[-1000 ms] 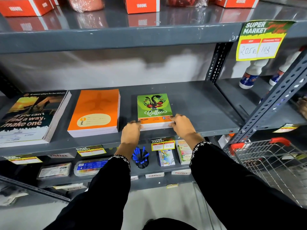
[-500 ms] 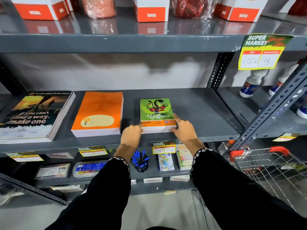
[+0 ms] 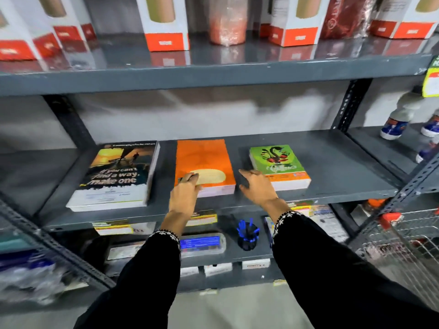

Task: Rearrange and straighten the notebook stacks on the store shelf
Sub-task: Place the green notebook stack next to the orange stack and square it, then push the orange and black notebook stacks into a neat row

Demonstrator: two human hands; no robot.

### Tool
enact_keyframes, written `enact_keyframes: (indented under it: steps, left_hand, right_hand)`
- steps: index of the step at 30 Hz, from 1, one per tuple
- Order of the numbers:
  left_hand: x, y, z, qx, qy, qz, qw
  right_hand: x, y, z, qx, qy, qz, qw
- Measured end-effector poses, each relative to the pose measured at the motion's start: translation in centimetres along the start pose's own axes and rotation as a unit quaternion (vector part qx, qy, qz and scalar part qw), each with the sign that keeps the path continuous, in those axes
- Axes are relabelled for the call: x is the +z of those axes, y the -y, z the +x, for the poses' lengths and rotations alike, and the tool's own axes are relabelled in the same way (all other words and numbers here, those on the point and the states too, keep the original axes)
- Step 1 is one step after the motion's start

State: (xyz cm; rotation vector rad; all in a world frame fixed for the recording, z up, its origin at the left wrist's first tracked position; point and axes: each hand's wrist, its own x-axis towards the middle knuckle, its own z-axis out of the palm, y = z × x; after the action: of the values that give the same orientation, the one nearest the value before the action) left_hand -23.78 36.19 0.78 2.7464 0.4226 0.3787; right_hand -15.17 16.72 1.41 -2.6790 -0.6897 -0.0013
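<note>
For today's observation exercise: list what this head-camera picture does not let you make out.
- Front left corner of the flat orange notebook stack: covered by the left hand.
- Lettering on the green coffee-print notebook stack: motion-blurred.
- Yellow paper price sign: cut off by the right edge.

Both hands left green stack (image 3: 279, 166); left hand (image 3: 184, 195) now on orange stack (image 3: 205, 167), right hand (image 3: 257, 188) btwn stacks.
</note>
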Motion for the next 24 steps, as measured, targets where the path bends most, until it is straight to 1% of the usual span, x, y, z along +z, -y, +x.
enact_keyframes:
  steps: [4, 8, 14, 18, 24]
  left_hand:
    - [-1.9, 4.8, -0.4, -0.037, 0.012, -0.059, 0.998]
    - [-2.3, 6.3, -0.5, -0.061, 0.032, -0.095, 0.993]
    - [-2.0, 6.4, 0.0, -0.074, 0.029, -0.103, 0.991]
    - [-1.8, 6.6, 0.4, -0.083, 0.027, -0.09, 0.992]
    - [-1.6, 6.9, 0.7, -0.08, 0.035, -0.074, 0.993]
  right_hand:
    - [1.7, 3.3, 0.0, 0.042, 0.034, 0.018, 0.998]
    - [2.6, 4.6, 0.0, 0.074, 0.055, 0.013, 0.996]
    - [2.7, 5.0, 0.2, 0.092, 0.034, -0.018, 0.995]
    - [2.8, 4.9, 0.3, 0.098, 0.013, -0.049, 0.994]
    - [2.7, 4.6, 0.6, 0.087, 0.004, -0.099, 0.991]
